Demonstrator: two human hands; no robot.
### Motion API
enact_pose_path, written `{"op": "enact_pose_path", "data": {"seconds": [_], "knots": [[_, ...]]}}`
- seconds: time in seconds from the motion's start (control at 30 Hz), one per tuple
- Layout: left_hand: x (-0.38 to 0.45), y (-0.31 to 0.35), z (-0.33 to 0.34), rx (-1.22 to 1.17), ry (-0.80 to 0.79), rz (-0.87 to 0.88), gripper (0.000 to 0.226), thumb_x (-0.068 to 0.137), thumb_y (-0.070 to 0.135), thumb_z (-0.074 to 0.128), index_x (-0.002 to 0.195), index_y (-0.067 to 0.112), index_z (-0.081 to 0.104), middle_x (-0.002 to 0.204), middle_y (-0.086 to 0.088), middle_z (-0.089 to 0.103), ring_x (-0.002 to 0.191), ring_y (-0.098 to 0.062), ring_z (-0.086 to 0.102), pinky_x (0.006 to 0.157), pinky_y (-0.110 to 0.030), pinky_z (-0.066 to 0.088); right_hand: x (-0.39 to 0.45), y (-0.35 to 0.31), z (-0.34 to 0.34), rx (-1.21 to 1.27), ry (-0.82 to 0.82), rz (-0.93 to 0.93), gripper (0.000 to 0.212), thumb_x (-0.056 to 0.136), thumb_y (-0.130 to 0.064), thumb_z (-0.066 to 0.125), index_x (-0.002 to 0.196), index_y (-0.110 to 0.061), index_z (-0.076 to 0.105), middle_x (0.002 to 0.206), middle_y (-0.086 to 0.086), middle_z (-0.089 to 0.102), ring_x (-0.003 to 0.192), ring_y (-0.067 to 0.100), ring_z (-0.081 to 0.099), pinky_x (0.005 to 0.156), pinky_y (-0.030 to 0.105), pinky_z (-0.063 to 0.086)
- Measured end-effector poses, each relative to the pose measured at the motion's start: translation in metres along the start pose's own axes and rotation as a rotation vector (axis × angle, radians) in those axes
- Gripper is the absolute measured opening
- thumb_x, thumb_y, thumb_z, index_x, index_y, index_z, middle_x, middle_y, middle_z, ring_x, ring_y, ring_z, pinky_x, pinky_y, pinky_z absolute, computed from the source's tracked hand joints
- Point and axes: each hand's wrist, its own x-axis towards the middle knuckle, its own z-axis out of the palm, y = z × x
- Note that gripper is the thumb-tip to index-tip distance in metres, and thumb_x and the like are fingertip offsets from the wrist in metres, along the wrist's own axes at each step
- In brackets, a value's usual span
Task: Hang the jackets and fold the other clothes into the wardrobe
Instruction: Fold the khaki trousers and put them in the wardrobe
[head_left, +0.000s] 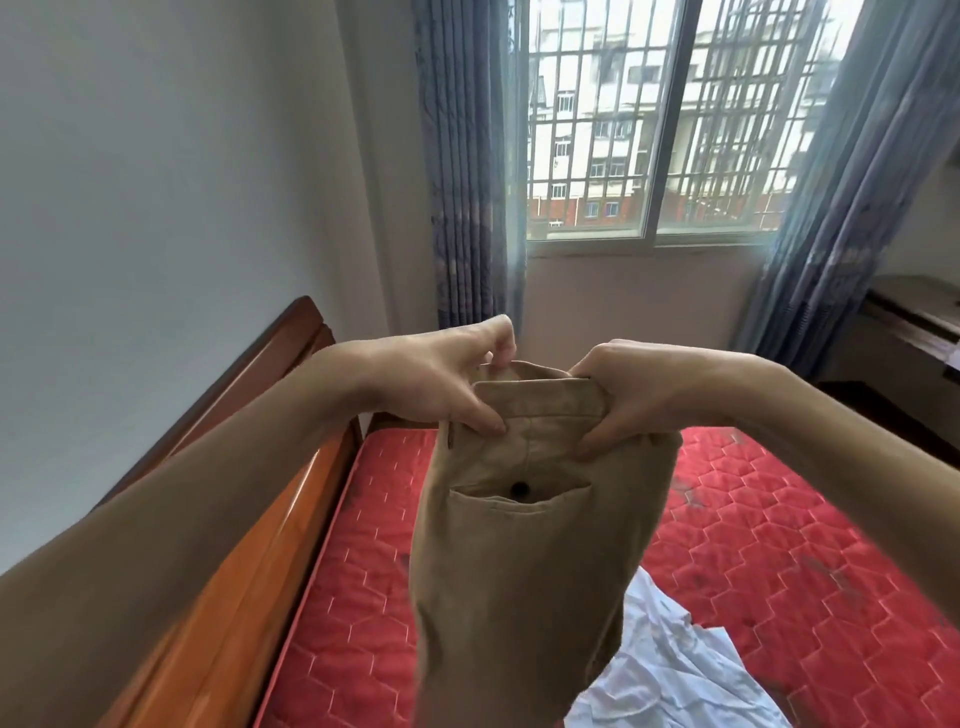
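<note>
A pair of tan trousers (524, 551) hangs in the air over the bed, its back pocket with a dark button facing me. My left hand (447, 374) pinches the waistband at its left end, thumb in front and fingers behind. On the right end, my right hand (628, 395) grips the same waistband. The legs drop out of view at the bottom edge. A crumpled white garment (670, 670) lies on the red quilted mattress (779, 545) below and to the right of the trousers.
A glossy wooden headboard (249, 519) runs along the bed's left side against a pale wall. Behind the bed are a barred window (660, 119) and blue curtains (467, 156). A dark wooden desk (914, 322) stands at the far right.
</note>
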Motion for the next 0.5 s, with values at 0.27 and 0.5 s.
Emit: {"op": "enact_pose_path", "data": {"seconds": [0.27,0.5], "knots": [[-0.020,-0.009,-0.052,0.214,-0.392,-0.212,0.027,0.092,0.037,0.076,0.115,0.022,0.077,0.109,0.004,0.079,0.104,-0.016,0.076,0.095,-0.036,0.060,0.036,-0.028,-0.020,0.285,-0.336,-0.033,0.019,0.076,-0.035,0.094,0.084,-0.023,0.080,0.084,-0.005,0.081,0.076,0.009,0.078,0.062,0.018,0.057],[0.034,-0.075,-0.076,0.145,-0.367,-0.360,0.028,0.098,0.026,0.072,0.119,0.008,0.074,0.114,-0.009,0.078,0.107,-0.026,0.075,0.098,-0.039,0.059,0.126,-0.010,-0.016,0.107,-0.431,0.052,0.012,0.081,-0.028,0.091,0.079,-0.025,0.080,0.082,-0.007,0.081,0.075,0.010,0.077,0.064,0.021,0.057]]}}
